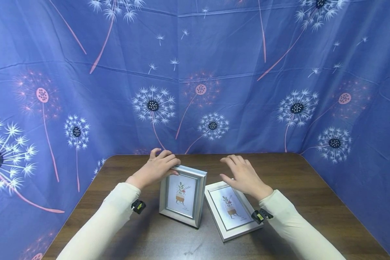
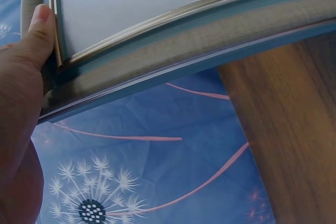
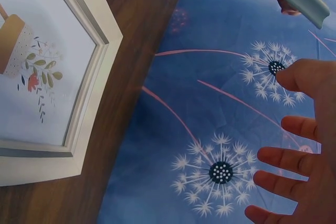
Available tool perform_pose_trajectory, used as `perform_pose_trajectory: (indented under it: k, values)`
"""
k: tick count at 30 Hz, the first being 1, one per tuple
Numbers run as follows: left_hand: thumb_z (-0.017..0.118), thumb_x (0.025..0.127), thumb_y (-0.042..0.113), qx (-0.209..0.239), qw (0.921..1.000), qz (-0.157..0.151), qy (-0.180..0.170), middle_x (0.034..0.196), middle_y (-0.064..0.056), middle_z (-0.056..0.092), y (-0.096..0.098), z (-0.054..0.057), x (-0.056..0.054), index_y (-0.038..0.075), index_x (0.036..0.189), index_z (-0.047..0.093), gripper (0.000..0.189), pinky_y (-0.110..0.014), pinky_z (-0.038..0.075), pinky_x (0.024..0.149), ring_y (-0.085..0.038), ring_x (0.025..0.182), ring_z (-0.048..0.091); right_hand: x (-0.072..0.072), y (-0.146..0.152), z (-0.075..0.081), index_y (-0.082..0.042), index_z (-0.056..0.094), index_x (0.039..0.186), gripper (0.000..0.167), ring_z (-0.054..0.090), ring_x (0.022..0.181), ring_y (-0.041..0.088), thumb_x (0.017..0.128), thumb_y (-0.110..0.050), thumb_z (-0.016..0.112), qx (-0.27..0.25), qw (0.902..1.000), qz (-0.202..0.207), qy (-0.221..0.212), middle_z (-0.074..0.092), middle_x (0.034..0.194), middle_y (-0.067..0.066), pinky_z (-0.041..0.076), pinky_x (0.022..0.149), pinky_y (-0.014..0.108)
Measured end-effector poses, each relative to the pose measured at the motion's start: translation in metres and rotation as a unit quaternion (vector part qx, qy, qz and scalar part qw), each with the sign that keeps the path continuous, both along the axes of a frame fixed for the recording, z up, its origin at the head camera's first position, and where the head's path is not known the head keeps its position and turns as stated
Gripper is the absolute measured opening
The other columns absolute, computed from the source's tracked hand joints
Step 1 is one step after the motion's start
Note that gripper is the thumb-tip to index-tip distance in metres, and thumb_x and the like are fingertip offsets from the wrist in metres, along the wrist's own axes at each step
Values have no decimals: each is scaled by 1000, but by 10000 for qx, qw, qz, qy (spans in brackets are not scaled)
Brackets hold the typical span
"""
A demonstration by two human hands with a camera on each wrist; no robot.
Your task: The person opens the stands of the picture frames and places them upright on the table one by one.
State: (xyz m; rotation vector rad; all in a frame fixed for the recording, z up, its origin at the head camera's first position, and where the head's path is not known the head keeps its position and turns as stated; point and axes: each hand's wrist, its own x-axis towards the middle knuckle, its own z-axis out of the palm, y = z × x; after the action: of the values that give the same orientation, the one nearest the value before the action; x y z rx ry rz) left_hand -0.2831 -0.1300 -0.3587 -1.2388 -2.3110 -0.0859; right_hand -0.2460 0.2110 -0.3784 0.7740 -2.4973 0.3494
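My left hand [image 1: 159,167] grips the top left corner of a silver picture frame [image 1: 199,195], its thumb on the front face. This frame is upright and holds a print of a potted plant. In the left wrist view the thumb presses the border of the silver picture frame [image 2: 189,40]. A second, white picture frame [image 1: 218,218] with a similar print lies face up on the table to the right. Above its upper edge hovers my right hand [image 1: 245,177], fingers spread and holding nothing; the right wrist view shows the hand [image 3: 299,161] apart from the white frame [image 3: 100,93].
Both frames are on a dark brown wooden table [image 1: 312,202]. A blue cloth [image 1: 240,90] with dandelion patterns hangs behind it and along both sides. Each wrist wears a black strap over a cream sleeve [image 1: 94,220].
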Motion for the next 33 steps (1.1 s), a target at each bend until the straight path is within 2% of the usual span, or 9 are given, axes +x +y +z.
perform_pose_trajectory:
  k: [13, 21, 29, 33]
  values:
    - [72, 81, 46, -188, 9972, -272, 666, 100, 11, 61, 0, 8, 5, 24, 104, 63, 33, -52, 29, 96, -18, 104, 51, 2, 2, -2, -7, 61, 124, 47, 57, 110, 35, 86, -33, 72, 28, 10000, 22, 68, 61, 118, 11, 45, 83, 51]
    - [68, 82, 51, -411, 9948, -472, 801, 99, 10, 61, 0, 9, 11, 22, 102, 60, 36, -48, 33, 94, -15, 100, 52, 5, 2, -5, -7, 61, 123, 47, 58, 108, 34, 84, -32, 73, 99, 9998, 68, 156, 61, 117, 11, 46, 82, 51]
    - [62, 81, 60, -541, 9855, -873, 1354, 89, 10, 60, 3, 12, 12, 19, 94, 58, 43, -39, 38, 85, -15, 86, 51, 8, 3, -6, -7, 61, 123, 47, 58, 108, 32, 83, -30, 74, 199, 9996, 143, 157, 61, 117, 10, 46, 84, 50]
    - [61, 82, 59, -622, 9806, -1085, 1512, 83, 9, 58, 5, 15, 13, 19, 91, 57, 41, -35, 39, 79, -15, 81, 50, 10, 2, -7, -6, 61, 123, 48, 58, 106, 32, 83, -31, 74, 287, 9993, 217, 142, 61, 117, 11, 46, 83, 50]
